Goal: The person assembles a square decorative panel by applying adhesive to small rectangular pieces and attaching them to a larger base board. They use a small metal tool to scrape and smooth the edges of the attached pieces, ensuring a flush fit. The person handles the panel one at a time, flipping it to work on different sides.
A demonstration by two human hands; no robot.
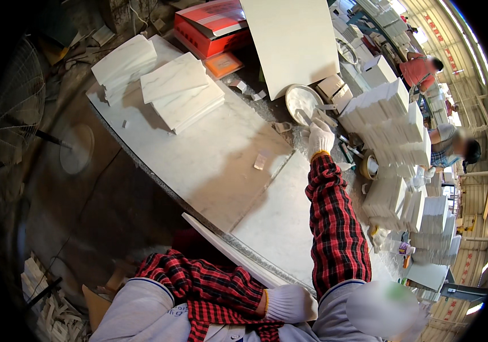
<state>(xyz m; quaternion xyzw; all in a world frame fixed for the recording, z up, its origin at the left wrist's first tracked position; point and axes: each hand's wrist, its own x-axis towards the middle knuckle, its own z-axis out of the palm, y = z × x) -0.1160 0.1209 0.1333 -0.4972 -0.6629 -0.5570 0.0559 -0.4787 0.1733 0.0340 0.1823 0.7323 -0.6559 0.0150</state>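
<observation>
My right hand (320,138), in a white knit glove, reaches far out over the table. Its fingers are closed on what looks like a small putty knife (304,117), whose blade is at a round dish of white paste (299,93). My left hand (291,304), gloved too, is drawn in close to my body at the table's near edge. Its fingers curl under, and whatever they may hold is hidden. A long white strip (221,247) runs along that edge, close to this hand. Between the hands lie pale marble slabs (210,154), with a small clear piece (261,160) on top.
Stacks of white tiles (182,91) stand at the far left of the table, with a red box (212,28) behind. A large cream board (292,43) leans beyond the dish. Tall tile stacks (389,125) line the right. A fan (19,91) stands left; two people work far right.
</observation>
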